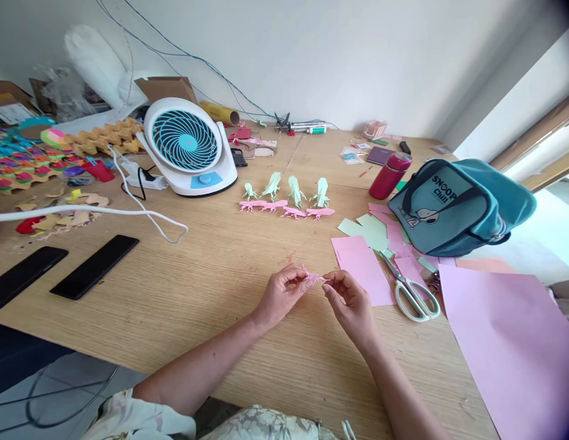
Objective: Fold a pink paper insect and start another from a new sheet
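Between my hands is a small folded pink paper figure (314, 278), held just over the wooden table. My left hand (284, 292) pinches its left part between thumb and fingers. With thumb and fingertips, my right hand (351, 304) grips a thin tip at its right end. Farther back stands a row of finished-looking paper insects: several light green ones (295, 191) behind several pink ones (294, 212). Right of my right hand lie pink paper sheets (364, 269) and white-handled scissors (415, 299), their blades pointing away to the upper left.
A white fan (186, 143) stands at the back left, with a white cable (91, 211) crossing the table. Two black phones (95, 267) lie at left. A red bottle (390, 175), a teal bag (458, 208) and a large pink sheet (513, 342) occupy the right.
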`<state>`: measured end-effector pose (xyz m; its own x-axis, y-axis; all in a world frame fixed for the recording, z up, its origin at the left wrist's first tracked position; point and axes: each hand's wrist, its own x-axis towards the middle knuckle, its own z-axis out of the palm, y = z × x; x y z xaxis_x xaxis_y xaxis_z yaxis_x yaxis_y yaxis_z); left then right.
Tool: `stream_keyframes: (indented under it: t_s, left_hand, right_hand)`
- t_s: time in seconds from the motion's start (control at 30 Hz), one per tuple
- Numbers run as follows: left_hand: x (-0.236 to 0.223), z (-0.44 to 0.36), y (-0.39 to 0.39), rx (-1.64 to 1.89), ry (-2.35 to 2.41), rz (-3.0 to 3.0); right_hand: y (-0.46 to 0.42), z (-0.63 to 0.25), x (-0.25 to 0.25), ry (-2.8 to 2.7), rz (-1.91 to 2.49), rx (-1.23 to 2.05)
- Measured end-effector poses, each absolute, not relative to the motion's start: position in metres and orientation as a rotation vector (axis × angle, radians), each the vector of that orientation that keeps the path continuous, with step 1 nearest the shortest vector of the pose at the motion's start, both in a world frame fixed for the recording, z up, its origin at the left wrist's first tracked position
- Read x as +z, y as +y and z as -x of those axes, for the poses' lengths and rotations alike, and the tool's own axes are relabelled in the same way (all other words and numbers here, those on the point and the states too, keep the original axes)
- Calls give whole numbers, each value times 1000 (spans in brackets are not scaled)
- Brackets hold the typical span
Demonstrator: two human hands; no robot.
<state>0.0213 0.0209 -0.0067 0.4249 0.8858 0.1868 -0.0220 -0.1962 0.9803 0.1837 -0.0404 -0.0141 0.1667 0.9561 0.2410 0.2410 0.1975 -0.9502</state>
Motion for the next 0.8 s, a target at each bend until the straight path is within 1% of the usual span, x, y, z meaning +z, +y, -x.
stream_keyframes:
  t_s: [0.17, 0.5, 0.67, 0.8]
  left_hand:
    - [-4, -22, 18, 1005, 786, -1542]
    - [-10, -23, 16, 996, 726, -1632]
    - [-12, -23, 17, 1060, 718, -1571]
    - [-19, -23, 17, 1079, 755, -1549]
  right_hand:
    - [-39, -183, -19, -1267, 1254, 820]
    - [-40, -188, -11, -1313, 1304, 747]
    - [-39, -183, -16, -1196, 1193, 888]
    - [-38, -178, -25, -1148, 1200, 948]
